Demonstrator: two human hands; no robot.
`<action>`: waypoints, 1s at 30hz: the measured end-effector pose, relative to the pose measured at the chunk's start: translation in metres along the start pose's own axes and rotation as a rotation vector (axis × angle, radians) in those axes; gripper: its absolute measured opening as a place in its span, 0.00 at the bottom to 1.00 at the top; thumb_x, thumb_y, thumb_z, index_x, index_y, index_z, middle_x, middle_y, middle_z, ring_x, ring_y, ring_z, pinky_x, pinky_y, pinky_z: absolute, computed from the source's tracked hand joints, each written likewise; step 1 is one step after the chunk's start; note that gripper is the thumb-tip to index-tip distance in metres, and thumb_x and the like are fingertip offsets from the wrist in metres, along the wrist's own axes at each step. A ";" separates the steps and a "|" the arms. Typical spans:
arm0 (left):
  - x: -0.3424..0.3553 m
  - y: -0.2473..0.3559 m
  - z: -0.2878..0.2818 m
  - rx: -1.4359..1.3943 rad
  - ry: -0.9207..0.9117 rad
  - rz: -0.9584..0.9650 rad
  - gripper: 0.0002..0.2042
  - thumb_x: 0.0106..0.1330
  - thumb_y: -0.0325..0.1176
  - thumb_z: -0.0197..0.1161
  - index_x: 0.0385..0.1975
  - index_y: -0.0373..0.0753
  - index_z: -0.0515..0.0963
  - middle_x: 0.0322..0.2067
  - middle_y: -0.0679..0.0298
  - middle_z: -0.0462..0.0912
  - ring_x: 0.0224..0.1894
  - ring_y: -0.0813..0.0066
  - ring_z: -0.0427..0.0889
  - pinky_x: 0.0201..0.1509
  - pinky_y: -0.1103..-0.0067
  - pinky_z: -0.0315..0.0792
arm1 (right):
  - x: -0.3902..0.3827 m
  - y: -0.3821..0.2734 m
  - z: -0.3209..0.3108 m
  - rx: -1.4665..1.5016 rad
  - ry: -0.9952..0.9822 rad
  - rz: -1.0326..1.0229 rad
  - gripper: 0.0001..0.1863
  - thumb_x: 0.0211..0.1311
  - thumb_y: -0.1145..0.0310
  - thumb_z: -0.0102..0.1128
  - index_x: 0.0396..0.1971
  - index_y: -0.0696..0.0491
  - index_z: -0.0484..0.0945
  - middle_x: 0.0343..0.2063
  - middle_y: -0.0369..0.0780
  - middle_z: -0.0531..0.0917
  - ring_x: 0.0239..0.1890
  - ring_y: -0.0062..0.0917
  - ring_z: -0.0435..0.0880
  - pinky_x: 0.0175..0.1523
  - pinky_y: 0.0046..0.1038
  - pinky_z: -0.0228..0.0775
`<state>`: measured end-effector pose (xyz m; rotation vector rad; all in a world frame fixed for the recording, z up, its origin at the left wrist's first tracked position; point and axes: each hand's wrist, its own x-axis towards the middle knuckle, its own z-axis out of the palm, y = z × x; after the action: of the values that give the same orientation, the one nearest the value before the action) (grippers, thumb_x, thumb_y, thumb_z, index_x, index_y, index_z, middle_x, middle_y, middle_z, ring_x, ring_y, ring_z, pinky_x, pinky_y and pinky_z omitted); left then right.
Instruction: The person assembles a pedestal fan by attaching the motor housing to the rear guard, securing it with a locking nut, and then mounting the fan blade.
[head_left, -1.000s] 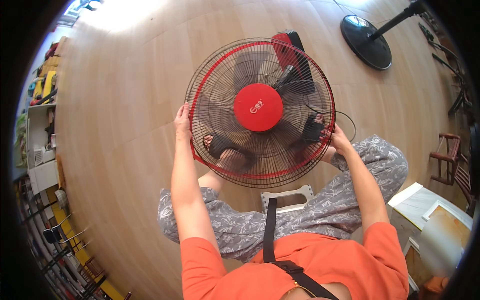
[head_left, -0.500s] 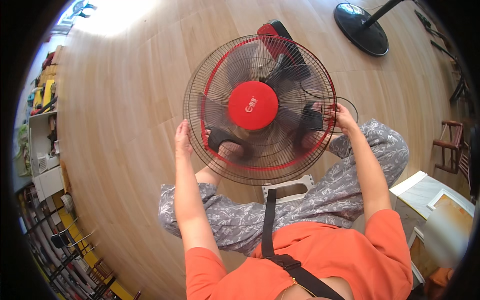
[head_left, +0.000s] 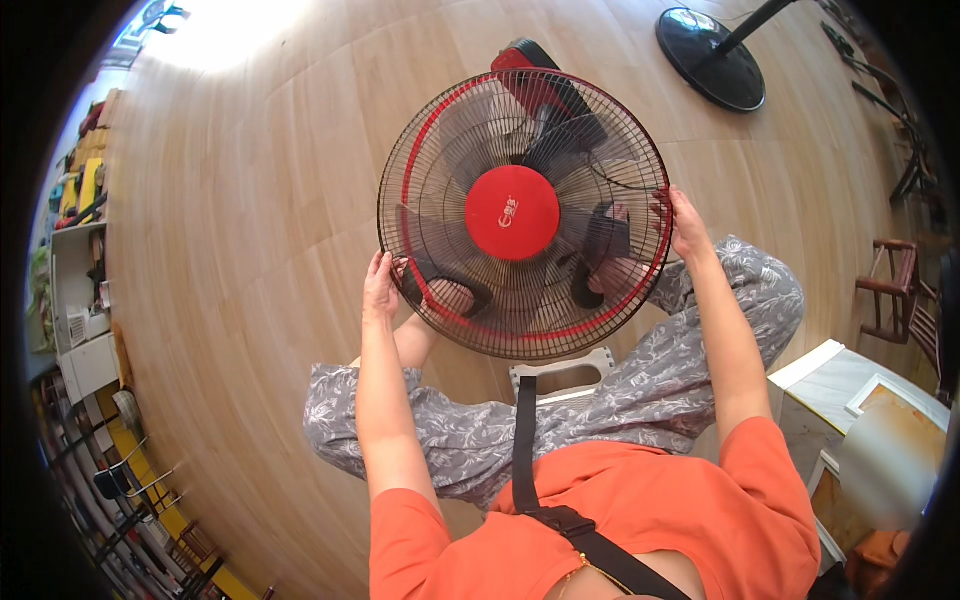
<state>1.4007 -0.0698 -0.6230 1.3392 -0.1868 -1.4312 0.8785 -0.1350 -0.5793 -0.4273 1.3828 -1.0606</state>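
Note:
An electric fan head (head_left: pixel 435 120) with a round black wire guard and a red ring stands before me, above my feet. Behind the wires are grey see-through blades and a red round centre cap (head_left: pixel 512 213). My left hand (head_left: pixel 381 290) grips the guard's rim at the lower left, its fingers closed on the edge. On the right side, my right hand (head_left: pixel 688 228) holds the rim too, its fingers partly hidden behind the wires. A red and black fan body (head_left: pixel 520 58) shows beyond the guard's far edge and through the wires.
A black round stand base (head_left: pixel 710 62) with a pole is at the far right. A grey plastic stool (head_left: pixel 600 368) is under me. Shelves with goods (head_left: pixel 85 235) line the left. Right are a small wooden chair (head_left: pixel 888 285) and a white-topped cabinet (head_left: pixel 810 368). The floor (head_left: pixel 240 250) is wood-patterned.
The fan guard has shifted a little rightward over the floor and turned slightly. My left hand has come lower along with it, and my right hand a little higher. Both keep their hold.

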 end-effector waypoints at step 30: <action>0.005 -0.005 0.019 0.087 0.184 0.060 0.22 0.63 0.34 0.54 0.55 0.33 0.61 0.22 0.62 0.77 0.20 0.78 0.76 0.22 0.84 0.72 | 0.005 -0.012 0.018 -0.034 0.163 -0.346 0.11 0.62 0.67 0.51 0.40 0.57 0.72 0.29 0.34 0.77 0.28 0.14 0.73 0.32 0.16 0.67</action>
<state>1.3850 -0.0818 -0.6230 1.5153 -0.1680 -1.2541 0.8903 -0.1512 -0.5686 -0.6327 1.5064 -1.3789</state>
